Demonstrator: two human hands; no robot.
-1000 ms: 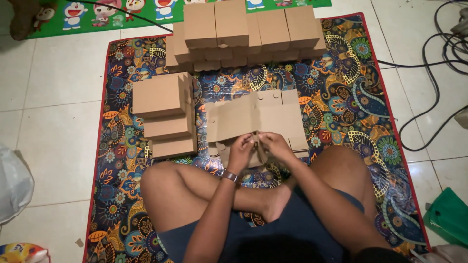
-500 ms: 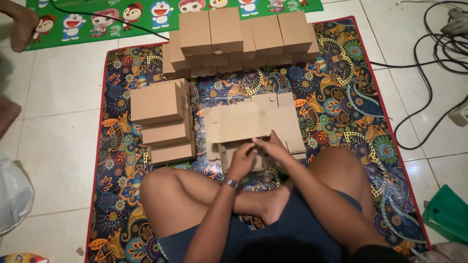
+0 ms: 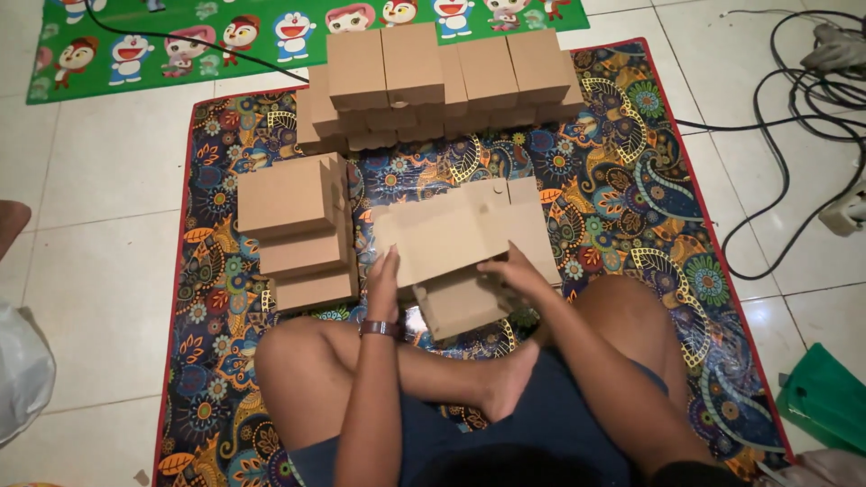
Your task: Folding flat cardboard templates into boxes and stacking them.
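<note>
I sit cross-legged on a patterned mat (image 3: 631, 189). A flat brown cardboard box blank (image 3: 451, 234) lies in front of my legs, partly lifted, with a folded part (image 3: 460, 305) under its near edge. My left hand (image 3: 382, 280), with a watch on its wrist, grips the blank's near left edge. My right hand (image 3: 516, 275) presses on the near right part of the blank, fingers closed over the fold.
A stack of folded brown boxes (image 3: 298, 230) stands to the left of the blank. Several more boxes (image 3: 433, 77) are piled at the mat's far end. Black cables (image 3: 794, 117) lie on the tiles at right, beyond a green bag (image 3: 825, 397). A green cartoon mat (image 3: 180, 45) lies beyond.
My hands have spread apart along the blank's near edge, and the fold beneath it now shows more. The view has shifted slightly.
</note>
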